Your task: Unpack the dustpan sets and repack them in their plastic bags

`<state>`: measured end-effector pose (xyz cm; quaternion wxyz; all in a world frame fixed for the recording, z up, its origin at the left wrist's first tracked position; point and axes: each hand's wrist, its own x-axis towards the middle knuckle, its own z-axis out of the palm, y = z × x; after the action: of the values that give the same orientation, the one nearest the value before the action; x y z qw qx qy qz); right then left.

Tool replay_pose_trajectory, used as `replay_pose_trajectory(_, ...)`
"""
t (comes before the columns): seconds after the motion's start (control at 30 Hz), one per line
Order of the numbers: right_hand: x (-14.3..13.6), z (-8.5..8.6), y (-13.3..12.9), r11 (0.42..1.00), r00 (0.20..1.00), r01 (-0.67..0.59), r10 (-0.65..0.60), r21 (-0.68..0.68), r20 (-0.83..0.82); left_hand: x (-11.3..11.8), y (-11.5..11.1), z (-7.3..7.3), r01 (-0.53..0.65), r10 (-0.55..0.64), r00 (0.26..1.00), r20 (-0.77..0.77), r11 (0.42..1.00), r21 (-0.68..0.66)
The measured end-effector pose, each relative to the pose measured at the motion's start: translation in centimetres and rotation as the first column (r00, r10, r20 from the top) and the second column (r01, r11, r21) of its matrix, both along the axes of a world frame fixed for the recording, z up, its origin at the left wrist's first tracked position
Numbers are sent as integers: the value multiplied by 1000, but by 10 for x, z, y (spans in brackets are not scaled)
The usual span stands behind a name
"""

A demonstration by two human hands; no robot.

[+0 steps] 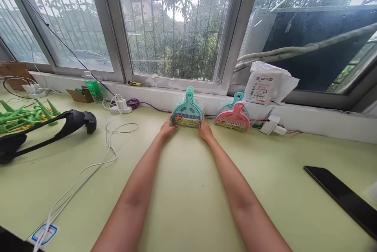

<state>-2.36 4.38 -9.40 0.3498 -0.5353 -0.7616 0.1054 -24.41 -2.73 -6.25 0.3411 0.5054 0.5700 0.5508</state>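
Note:
A stack of teal mini dustpan-and-brush sets (187, 110) in clear wrapping stands upright against the wall under the window. Each shows a looped handle on top and a yellow printed label at the bottom. My left hand (168, 128) grips the stack's left side low down, and my right hand (205, 129) presses its right side, so both are closed on it. Just to the right, a pink dustpan-and-brush set (234, 118) leans in front of a teal dustpan (238, 97), touched by neither hand.
White cables (108, 150) and a power strip (120, 107) lie left, near black headgear (73, 120), green plastic parts (32, 114) and a green-labelled bottle (93, 87). A screwdriver (134, 83) and white package (265, 85) sit on the sill. A phone (341, 193) lies right.

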Motion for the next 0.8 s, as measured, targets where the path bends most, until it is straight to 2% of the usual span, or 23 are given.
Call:
replay_pose_trajectory(0.07, 1, 2, 0, 1000, 1000, 10, -10, -5, -1, -1, 3, -3, -13, 19, 996, -90, 998, 63)
replay_pose_trajectory(0.13, 3, 4, 0, 1000, 1000, 22, -23, -17, -7, -1, 8, -8, -63, 87, 976, -199, 990, 125)
replay_pose_trajectory(0.23, 6, 8, 0, 998, 998, 29, -32, -54, -61, -1, 14, -13, -154, 215, 919, -330, 967, 201)
replay_pose_trajectory(0.33, 5, 13, -5, 996, 987, 34, -45, -79, -152, 1, 14, -12, -192, 306, 858, -411, 936, 296)
replay_pose_trajectory(0.43, 3, 21, -29, 998, 980, 46, -52, -31, -194, 6, 6, -6, -218, 403, 795, -454, 887, 406)
replay_pose_trajectory(0.5, 10, 30, -58, 997, 988, 11, 0, 76, -153, 11, -4, 0, -237, 478, 744, -467, 842, 485)
replay_pose_trajectory(0.57, 30, 40, -91, 967, 992, -118, 126, 227, -24, 16, -13, 5, -236, 547, 684, -483, 792, 564)
replay_pose_trajectory(0.63, 63, 47, -121, 926, 964, -239, 192, 291, 181, 20, -21, 9, -199, 587, 626, -514, 758, 622)
replay_pose_trajectory(0.7, 103, 49, -140, 938, 920, -255, 160, 236, 357, 25, -25, 10, -129, 583, 578, -572, 756, 641)
replay_pose_trajectory(0.73, 121, 49, -146, 965, 910, -200, 119, 168, 396, 28, -27, 10, -81, 565, 556, -610, 767, 636)
replay_pose_trajectory(0.8, 152, 46, -151, 990, 880, -139, 126, -4, 459, 36, -29, 9, 30, 503, 514, -695, 799, 600)
